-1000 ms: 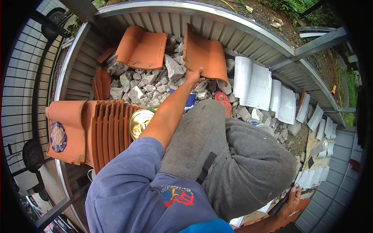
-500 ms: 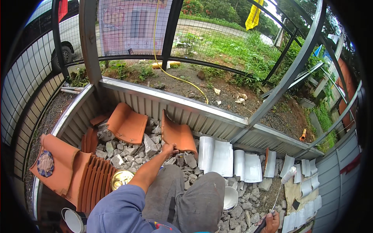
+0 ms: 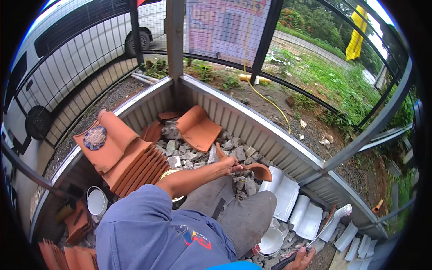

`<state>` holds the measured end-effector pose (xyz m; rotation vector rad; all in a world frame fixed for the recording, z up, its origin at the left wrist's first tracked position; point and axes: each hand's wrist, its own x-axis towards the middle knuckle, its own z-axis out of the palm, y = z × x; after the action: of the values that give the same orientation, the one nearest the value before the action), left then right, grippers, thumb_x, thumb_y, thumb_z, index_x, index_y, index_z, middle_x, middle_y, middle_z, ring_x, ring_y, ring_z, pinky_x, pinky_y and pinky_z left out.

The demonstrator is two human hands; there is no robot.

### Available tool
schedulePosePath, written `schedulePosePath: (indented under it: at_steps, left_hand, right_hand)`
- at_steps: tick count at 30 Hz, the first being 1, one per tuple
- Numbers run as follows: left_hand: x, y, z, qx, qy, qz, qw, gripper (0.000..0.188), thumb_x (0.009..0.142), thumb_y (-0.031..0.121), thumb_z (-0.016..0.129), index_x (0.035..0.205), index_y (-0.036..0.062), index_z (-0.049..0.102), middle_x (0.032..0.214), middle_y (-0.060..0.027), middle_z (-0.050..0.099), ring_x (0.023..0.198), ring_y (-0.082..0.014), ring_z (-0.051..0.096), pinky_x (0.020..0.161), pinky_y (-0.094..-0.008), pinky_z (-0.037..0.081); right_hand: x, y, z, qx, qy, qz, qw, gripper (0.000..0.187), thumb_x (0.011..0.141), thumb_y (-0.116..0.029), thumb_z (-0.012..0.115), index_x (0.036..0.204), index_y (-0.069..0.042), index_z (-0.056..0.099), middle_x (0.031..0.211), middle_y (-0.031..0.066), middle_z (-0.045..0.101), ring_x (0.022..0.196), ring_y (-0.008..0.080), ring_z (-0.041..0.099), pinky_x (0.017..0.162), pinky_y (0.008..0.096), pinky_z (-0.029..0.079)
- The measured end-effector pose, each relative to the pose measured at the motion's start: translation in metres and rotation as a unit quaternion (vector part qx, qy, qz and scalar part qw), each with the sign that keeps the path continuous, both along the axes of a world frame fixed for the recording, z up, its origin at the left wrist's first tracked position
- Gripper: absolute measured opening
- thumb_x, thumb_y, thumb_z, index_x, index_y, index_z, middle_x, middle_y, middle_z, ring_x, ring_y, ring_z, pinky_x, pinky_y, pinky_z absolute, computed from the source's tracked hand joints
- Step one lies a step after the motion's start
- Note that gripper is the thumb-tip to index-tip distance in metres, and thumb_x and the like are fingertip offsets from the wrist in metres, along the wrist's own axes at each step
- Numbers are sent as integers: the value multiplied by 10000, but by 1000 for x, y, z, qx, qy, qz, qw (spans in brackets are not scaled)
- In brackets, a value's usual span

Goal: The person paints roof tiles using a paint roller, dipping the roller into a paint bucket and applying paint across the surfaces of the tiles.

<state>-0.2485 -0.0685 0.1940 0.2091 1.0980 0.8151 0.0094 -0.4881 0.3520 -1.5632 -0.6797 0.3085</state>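
My left hand (image 3: 231,166) is closed on the edge of an orange clay roof tile (image 3: 258,170), which is seen nearly edge-on above the rubble in front of my knees. In my right hand (image 3: 301,259), at the lower right, is the dark handle of a paint roller. The roller's white-coated head (image 3: 344,210) points up and away, over the painted tiles. Beside the held tile lies a white-painted roof tile (image 3: 286,194), with another white tile (image 3: 307,218) to its right. A white paint bucket (image 3: 271,241) stands beside my right knee.
A stack of orange tiles (image 3: 137,168) rises at the left, a wadded cloth (image 3: 95,137) on top. One loose orange tile (image 3: 199,128) rests on broken rubble (image 3: 245,153). A low corrugated metal wall (image 3: 252,123) encloses the area. Another white bucket (image 3: 96,201) stands behind the stack.
The view has swung left. My left hand has turned the orange tile from lying face-up against the wall to nearly edge-on, closer to me. My right hand keeps the roller.
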Motion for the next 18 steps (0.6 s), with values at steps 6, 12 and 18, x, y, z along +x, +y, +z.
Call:
schedulePosePath:
  at_steps: [6, 12, 18]
  left_hand:
    - [-10, -45, -31, 59, 50, -36, 996, 240, 924, 135, 566, 1019, -83, 534, 825, -161, 685, 582, -252, 727, 386, -288, 519]
    - [-20, -62, -22, 101, 115, -102, 983, 402, 925, 252, 593, 1099, -110, 594, 844, -198, 705, 571, -244, 714, 457, -294, 580]
    - [-37, -78, -3, 162, 266, -145, 939, 581, 935, 358, 614, 1234, -138, 564, 1026, -253, 708, 825, -290, 749, 658, -335, 592]
  right_hand:
    - [-39, 41, 6, 11, 82, 161, 983, 383, 1022, -174, 576, 1340, -3, 448, 877, 100, 593, 531, 96, 484, 464, 252, 440]
    - [-78, 68, -10, -40, 48, 219, 974, 349, 988, -45, 627, 1304, -2, 486, 950, 95, 630, 749, 110, 573, 645, 236, 478]
    - [-48, 60, -16, -179, -267, 215, 922, 262, 991, -3, 606, 1249, 24, 566, 1005, 84, 646, 825, 125, 602, 741, 276, 506]
